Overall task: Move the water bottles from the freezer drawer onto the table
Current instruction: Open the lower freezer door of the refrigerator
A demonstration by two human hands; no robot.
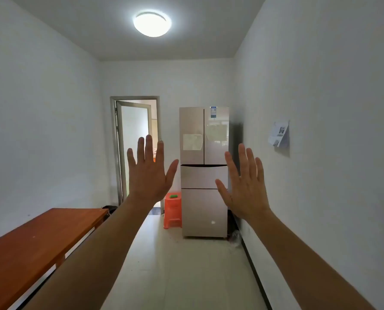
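Your left grip [149, 175] and right grip [245, 189] are spread wide, holding nothing, before the fridge [204, 209]; counter [30, 247] left of it.

Long reddish-brown wooden table [30, 249] is standing on your left, on the pale tiled floor [175, 276]. Beyond it, an orange plastic stool [172, 211] is carrying a small green object [173, 195].
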